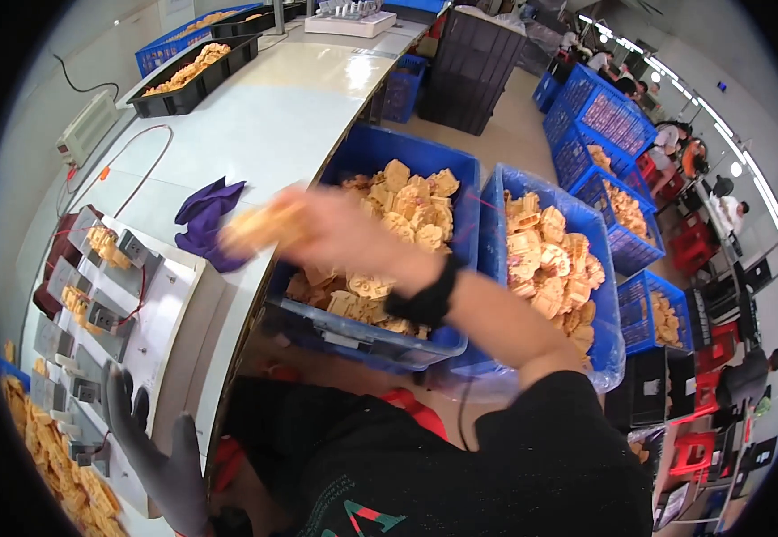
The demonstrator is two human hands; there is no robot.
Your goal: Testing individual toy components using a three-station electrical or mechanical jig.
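Tan plastic part [259,225] clasped in right hand [335,228] fingers.

We see two big blue crates [460,179] of tan plastic parts [550,259] near our right, two black trays [194,85] far on the table [272,116], and one purple cloth [205,219].

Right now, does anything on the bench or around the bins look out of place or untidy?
A crumpled purple cloth lies loose at the white bench edge, just beside the right hand carrying a tan plastic part. Otherwise nothing stands out; the parts sit inside their blue bins.
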